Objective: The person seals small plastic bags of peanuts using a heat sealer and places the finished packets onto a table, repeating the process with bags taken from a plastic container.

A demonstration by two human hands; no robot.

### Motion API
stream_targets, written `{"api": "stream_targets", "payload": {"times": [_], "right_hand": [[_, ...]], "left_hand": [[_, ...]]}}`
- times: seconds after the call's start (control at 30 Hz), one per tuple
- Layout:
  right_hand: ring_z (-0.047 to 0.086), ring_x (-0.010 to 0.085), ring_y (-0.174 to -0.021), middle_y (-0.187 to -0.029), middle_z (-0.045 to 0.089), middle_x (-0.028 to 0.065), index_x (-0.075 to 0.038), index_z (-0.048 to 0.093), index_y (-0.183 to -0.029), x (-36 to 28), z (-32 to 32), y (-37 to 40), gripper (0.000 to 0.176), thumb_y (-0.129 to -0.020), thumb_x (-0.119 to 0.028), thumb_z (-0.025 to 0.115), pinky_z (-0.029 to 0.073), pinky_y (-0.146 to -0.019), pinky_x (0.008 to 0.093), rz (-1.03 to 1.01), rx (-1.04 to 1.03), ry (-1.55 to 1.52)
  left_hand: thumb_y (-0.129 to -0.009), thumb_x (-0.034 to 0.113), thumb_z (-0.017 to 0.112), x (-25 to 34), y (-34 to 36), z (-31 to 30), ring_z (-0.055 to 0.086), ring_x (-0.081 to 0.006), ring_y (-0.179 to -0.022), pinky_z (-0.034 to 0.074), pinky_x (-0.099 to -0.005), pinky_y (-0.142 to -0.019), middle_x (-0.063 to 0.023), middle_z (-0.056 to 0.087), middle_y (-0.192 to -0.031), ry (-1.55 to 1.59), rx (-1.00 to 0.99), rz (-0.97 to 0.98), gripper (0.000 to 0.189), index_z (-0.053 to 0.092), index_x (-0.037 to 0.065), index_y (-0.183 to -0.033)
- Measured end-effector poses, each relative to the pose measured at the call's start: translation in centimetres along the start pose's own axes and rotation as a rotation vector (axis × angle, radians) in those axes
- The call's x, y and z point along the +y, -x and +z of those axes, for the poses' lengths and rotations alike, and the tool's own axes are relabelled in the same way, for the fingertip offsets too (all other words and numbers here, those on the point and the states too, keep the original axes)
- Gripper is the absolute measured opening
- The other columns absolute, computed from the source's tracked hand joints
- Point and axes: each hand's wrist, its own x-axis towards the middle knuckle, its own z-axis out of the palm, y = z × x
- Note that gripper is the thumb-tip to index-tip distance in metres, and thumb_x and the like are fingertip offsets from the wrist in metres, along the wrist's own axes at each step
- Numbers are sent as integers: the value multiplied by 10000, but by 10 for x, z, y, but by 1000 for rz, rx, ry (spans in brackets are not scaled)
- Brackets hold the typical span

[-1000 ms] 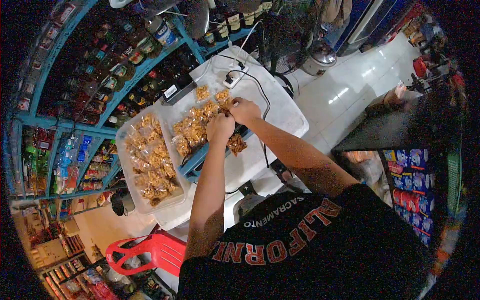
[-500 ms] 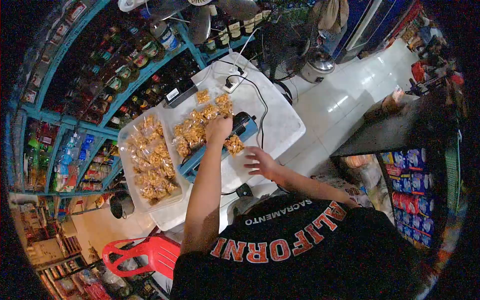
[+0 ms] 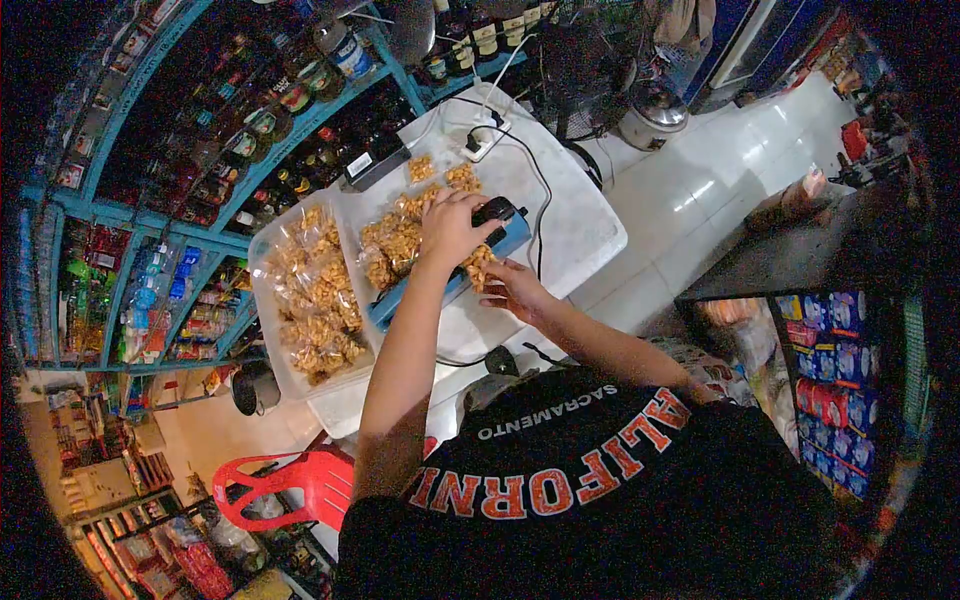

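A blue heat sealer (image 3: 512, 233) with a black end lies slantwise on the white table (image 3: 585, 225). My left hand (image 3: 456, 232) is over the sealer, thumb by its black part and fingers curled over its far side, beside the heaped snack bags (image 3: 392, 245). The sealer's grip under the palm is hidden. On the sealer's near side, a clear bag of golden-brown snacks (image 3: 479, 266) sticks out. My right hand (image 3: 520, 290) has its fingers closed on the edge of this bag. Left of the sealer stands a translucent plastic tub (image 3: 262, 300) full of similar bags.
A power strip (image 3: 487, 143) with cords lies at the table's far end, near a dark box (image 3: 378, 170). A red plastic chair (image 3: 325, 490) stands at lower left. Bottle shelves (image 3: 270, 155) line the left side; a metal pot (image 3: 655, 120) is beyond the table.
My right hand has moved in to the protruding snack bag and closed its fingers on it. My left hand has shifted slightly along the sealer, its thumb now showing. The view has shifted a little.
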Motion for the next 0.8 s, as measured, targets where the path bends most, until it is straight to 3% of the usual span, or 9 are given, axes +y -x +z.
{"api": "stream_targets", "payload": {"times": [0.07,0.17,0.37,0.53,0.63,0.7,0.77,0.8], "right_hand": [[543,168,-751,-868,559,47,-100,469,-979,1,1,0,358,-730,-314,613,468,-623,316,-13,16,14],[543,161,-738,-863,558,47,-87,482,-976,-2,2,1,366,-726,-317,620,465,-616,311,-102,18,45],[546,138,-709,-809,559,22,-117,514,-899,-13,17,11,288,-711,-291,648,453,-598,279,-160,73,63],[549,142,-702,-832,560,50,-57,499,-1027,-13,19,11,405,-718,-275,642,486,-551,286,-314,88,182],[552,139,-706,-840,562,49,-48,507,-1025,-14,17,8,389,-721,-247,644,489,-546,289,-330,30,185],[556,139,-690,-830,566,49,-51,518,-1022,-12,14,5,363,-725,-218,644,492,-547,287,-339,26,173],[560,142,-665,-821,567,52,-61,520,-1029,-8,8,0,368,-720,-215,648,493,-542,286,-373,6,201],[560,142,-665,-821,567,52,-61,520,-1029,-8,8,2,368,-720,-215,648,493,-542,286,-373,9,202]], "left_hand": [[-562,373,686,-2,-2,1,469,-236,-951,332,-387,-834,-52,594,-886,-53,35,83,409,618,130,-883],[-559,348,684,18,-6,-37,481,-221,-924,325,-383,-830,-35,604,-848,-58,-50,-10,386,620,127,-869],[-545,306,687,14,-6,-47,511,-207,-848,333,-378,-786,-5,609,-755,47,-12,4,337,614,152,-836],[-562,263,689,13,-1,-61,527,-188,-811,339,-371,-742,1,609,-741,160,50,57,306,609,144,-833],[-558,265,696,9,0,-66,530,-203,-802,353,-364,-742,-8,613,-754,211,33,61,317,611,127,-830],[-625,275,678,1,-1,-68,541,-186,-845,372,-327,-780,-29,621,-814,234,-20,67,304,619,96,-863],[-710,278,633,-19,-2,-63,535,-154,-901,369,-275,-823,-56,619,-879,686,-165,-132,302,615,55,-913],[-765,256,588,-29,-2,-67,517,-130,-932,349,-256,-852,-67,605,-940,633,-225,-152,290,608,40,-957]]}}
